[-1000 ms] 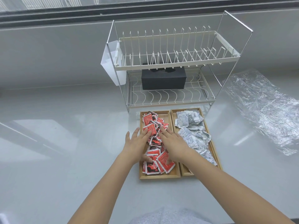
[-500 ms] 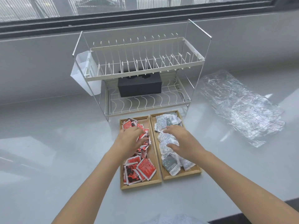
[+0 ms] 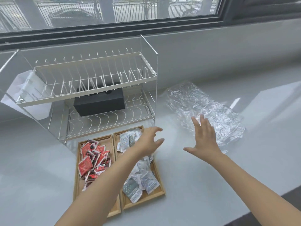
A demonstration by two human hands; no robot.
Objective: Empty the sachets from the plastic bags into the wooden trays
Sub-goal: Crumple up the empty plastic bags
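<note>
1. Head view: crumpled plastic bags (image 3: 205, 110) flat on counter (image 3: 211, 185), right of dish rack (image 3: 91, 95), long axis running away and leftward.
2. Wooden trays (image 3: 160, 192) already full of sachets (image 3: 91, 162).
3. Right hand (image 3: 204, 141) nearest, over bags' near edge, fingers spread, holding nothing.
4. Left hand (image 3: 149, 141) over right tray, relaxed, also holding nothing; bare counter between.

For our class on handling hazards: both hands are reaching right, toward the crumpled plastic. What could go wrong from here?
1. The left hand crosses low over the white sachets heaped in the right tray; it might knock some onto the counter.
2. The empty plastic bags are light and crumpled; the right hand might push them away instead of gripping them.
</note>
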